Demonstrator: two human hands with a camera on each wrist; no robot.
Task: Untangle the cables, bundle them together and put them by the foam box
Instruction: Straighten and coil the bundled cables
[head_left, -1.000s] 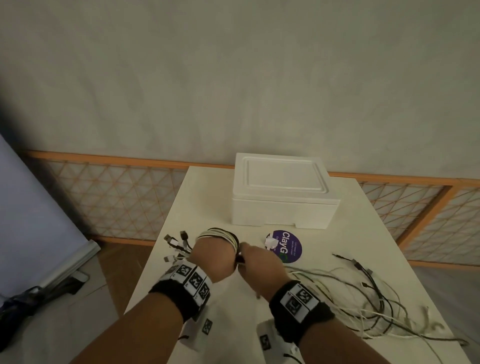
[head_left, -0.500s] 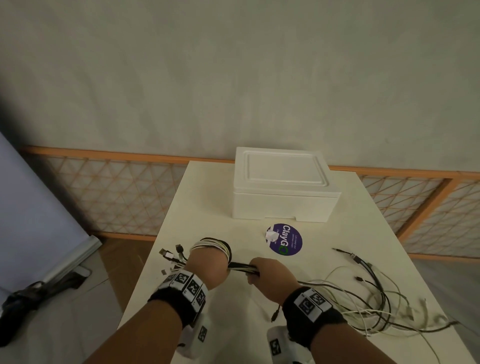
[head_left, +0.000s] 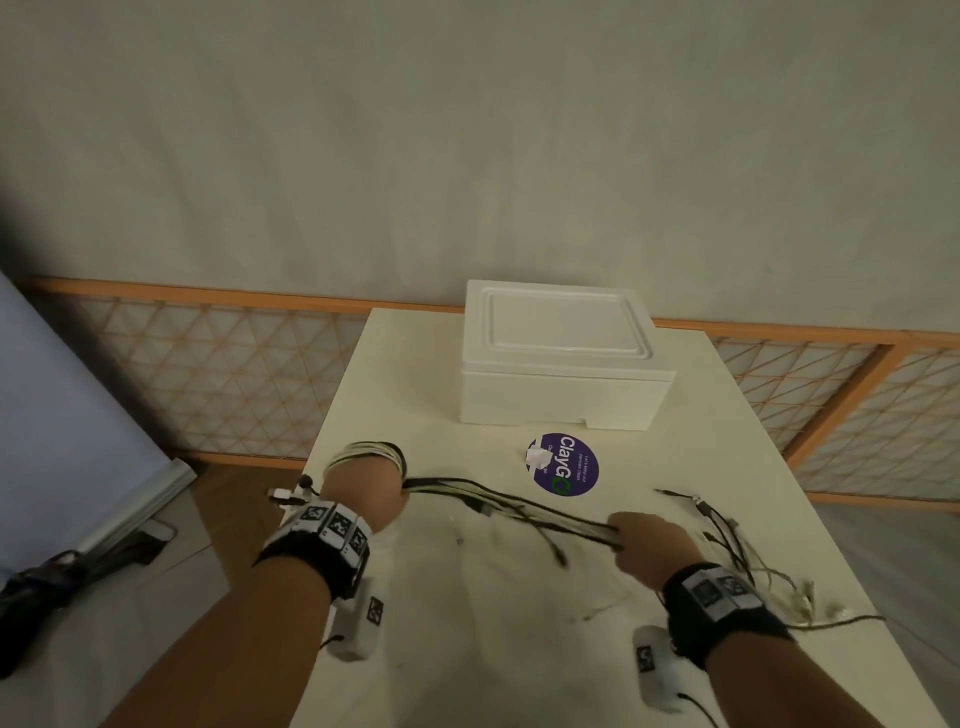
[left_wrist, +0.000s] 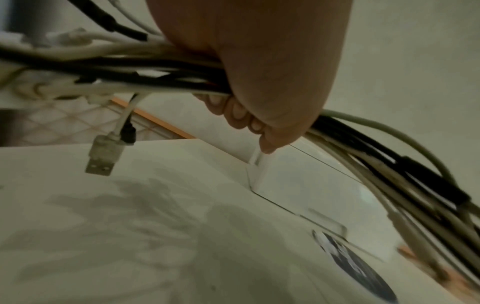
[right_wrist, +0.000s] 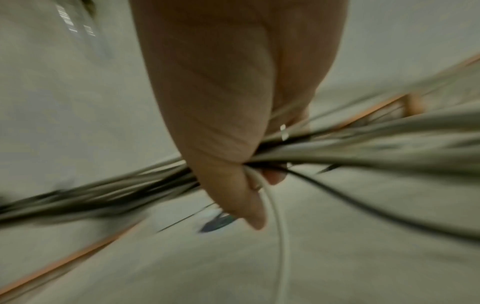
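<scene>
Left fingers curled tight round a bunch of black and white cables, nails showing under the palm. Coil of the same cables wound over the back of the left hand, loose plug ends sticking out to its left; a USB plug dangling just above the table. Right fingers closed round the other stretch of the bunch, one thin white strand looping down past the thumb; view badly blurred. Right hand well apart from the left, the bunch strung between them, sagging slightly above the tabletop. Past the right hand, a loose tangle of cables spread on the table toward its right edge.

Foam box at the far side of the table, lid on, contents hidden; cables all lying nearer than it, none touching. Round purple sticker flat on the table just in front of the box, a scrap of white paper on its left edge, just beyond the strung cables. Black bands with square markers on both wrists. Orange-framed lattice panel behind the table, plain wall above. Pale board leaning at far left, dark gear on the floor below it.
</scene>
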